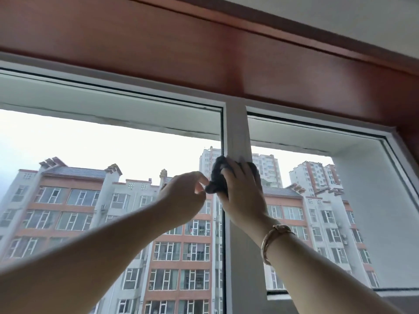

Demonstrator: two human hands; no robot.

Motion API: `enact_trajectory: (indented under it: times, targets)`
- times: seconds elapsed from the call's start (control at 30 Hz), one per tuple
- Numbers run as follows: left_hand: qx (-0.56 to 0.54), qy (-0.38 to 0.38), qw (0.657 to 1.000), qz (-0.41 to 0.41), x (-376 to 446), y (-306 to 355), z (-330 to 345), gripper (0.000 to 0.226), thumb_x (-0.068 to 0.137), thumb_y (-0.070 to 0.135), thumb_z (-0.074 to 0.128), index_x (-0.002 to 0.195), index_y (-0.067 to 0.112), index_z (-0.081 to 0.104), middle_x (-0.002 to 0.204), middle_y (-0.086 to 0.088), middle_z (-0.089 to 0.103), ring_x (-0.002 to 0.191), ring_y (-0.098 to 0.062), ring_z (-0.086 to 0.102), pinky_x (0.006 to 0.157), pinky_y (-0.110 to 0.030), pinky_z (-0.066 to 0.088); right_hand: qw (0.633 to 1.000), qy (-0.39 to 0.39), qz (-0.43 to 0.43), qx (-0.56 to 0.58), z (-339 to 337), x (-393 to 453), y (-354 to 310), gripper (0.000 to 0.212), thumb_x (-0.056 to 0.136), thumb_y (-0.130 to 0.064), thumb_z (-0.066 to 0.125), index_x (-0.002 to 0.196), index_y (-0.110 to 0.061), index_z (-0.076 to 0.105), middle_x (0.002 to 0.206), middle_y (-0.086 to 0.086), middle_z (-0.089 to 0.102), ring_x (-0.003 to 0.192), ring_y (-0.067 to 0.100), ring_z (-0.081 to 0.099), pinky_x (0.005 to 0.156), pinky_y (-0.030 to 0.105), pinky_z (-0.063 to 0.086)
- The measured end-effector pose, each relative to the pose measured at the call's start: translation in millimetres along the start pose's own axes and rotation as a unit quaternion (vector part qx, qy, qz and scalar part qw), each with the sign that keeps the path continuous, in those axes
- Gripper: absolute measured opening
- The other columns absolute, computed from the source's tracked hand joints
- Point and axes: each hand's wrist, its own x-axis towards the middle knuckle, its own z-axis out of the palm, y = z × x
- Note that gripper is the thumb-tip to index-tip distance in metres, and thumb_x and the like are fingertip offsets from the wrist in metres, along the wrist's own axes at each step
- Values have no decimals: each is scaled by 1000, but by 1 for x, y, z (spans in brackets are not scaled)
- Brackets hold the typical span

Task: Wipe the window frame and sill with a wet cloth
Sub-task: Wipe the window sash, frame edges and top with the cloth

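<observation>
A white vertical frame post (237,130) divides the window into a left and a right pane. A dark grey cloth (218,175) is pressed flat against this post about halfway up the view. My right hand (243,191) lies spread over the cloth, holding it to the post, with a gold bracelet on the wrist. Just left of it, my left hand (184,196) pinches the cloth's lower left corner between thumb and fingers. The white top rail (113,81) of the frame runs above both panes. The sill is out of view.
A red-brown wooden casing (204,55) runs across above the window and down the right side. A white ceiling (340,17) lies above it. Apartment blocks show through the glass. A white outer reveal wall (371,211) fills the right pane.
</observation>
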Motion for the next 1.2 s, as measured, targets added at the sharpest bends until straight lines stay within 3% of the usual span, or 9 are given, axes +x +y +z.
enact_trajectory:
  times: [0.2, 0.37, 0.53, 0.67, 0.8, 0.93, 1.03, 1.2]
  targets:
    - [1, 85, 996, -19, 21, 8, 27, 20, 91, 11, 53, 105, 22, 62, 102, 3, 67, 87, -10, 61, 68, -18, 49, 998, 31, -32, 35, 11, 24, 18, 48, 92, -23, 55, 137, -30, 43, 159, -5, 14, 147, 27, -2, 119, 46, 3]
    - [-14, 128, 991, -20, 41, 14, 20, 26, 89, 7, 52, 106, 24, 60, 98, 8, 64, 83, -2, 58, 58, -14, 39, 998, 46, 10, 38, 10, 80, 25, 46, 94, -22, 49, 139, -30, 40, 159, -2, 13, 146, 30, -1, 117, 41, -5]
    - [-26, 136, 990, -12, 70, 12, -12, 26, 88, 9, 48, 106, 24, 61, 99, 8, 64, 82, -9, 61, 52, -18, 40, 998, -3, 49, 25, 2, 146, 36, 59, 90, -19, 49, 144, -30, 30, 159, 1, 6, 145, 33, 0, 117, 46, 1]
    - [-6, 140, 990, -12, 98, 2, -48, 25, 88, 10, 47, 101, 25, 62, 100, 9, 63, 76, -14, 63, 50, -21, 41, 996, -17, 85, 22, -2, 193, 41, 57, 91, -26, 50, 144, -31, 29, 157, 5, 5, 144, 32, 3, 117, 48, 4]
    - [25, 142, 989, -9, 113, -7, -73, 23, 87, 10, 49, 94, 25, 65, 96, 11, 64, 94, -9, 58, 70, -25, 43, 995, 49, 79, -33, 7, 204, 39, 52, 87, -30, 53, 136, -23, 39, 145, 11, 24, 133, 35, 22, 113, 47, 17]
    - [53, 142, 988, -29, 120, -16, -79, 24, 86, 13, 47, 88, 27, 67, 92, 18, 60, 102, -16, 53, 89, -35, 45, 996, 51, 72, -11, 4, 207, 41, 53, 87, -30, 50, 137, -19, 36, 138, 12, 28, 126, 35, 27, 108, 46, 24]
    - [54, 137, 989, -32, 124, -20, -73, 24, 84, 13, 47, 85, 28, 66, 91, 22, 58, 104, -18, 52, 92, -40, 45, 994, 60, 75, 44, 1, 214, 45, 56, 89, -27, 48, 142, -17, 30, 136, 12, 30, 124, 34, 29, 108, 44, 22]
    - [46, 123, 991, -25, 129, -15, -61, 24, 83, 13, 47, 87, 28, 65, 89, 25, 56, 105, -18, 52, 90, -42, 47, 997, 48, 60, -9, 6, 222, 47, 56, 91, -31, 44, 142, -18, 26, 137, 11, 27, 125, 34, 25, 111, 48, 18]
